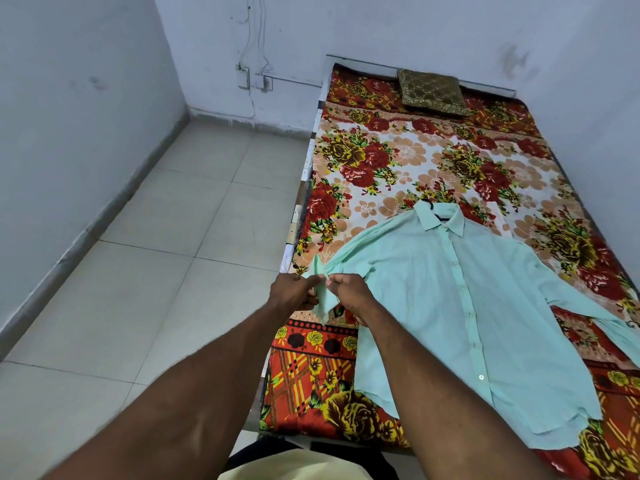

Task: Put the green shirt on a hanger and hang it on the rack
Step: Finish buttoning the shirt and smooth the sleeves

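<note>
The light green shirt [450, 306] lies flat and buttoned on the bed, collar toward the far end. A dark hanger hook [430, 203] pokes out above the collar; the rest of the hanger is hidden inside the shirt. My left hand [294, 292] and my right hand [349, 294] meet at the bed's left edge. Both pinch the cuff [322, 299] of the shirt's left sleeve, which hangs between them. The other sleeve stretches off to the right edge of the view. No rack is in view.
The bed [398, 157] has a red floral sheet and a brown cushion [433, 93] at its far end against the wall. A tiled floor [156, 254] runs along the bed's left side up to the walls. A wall socket with wires [249, 77] sits in the corner.
</note>
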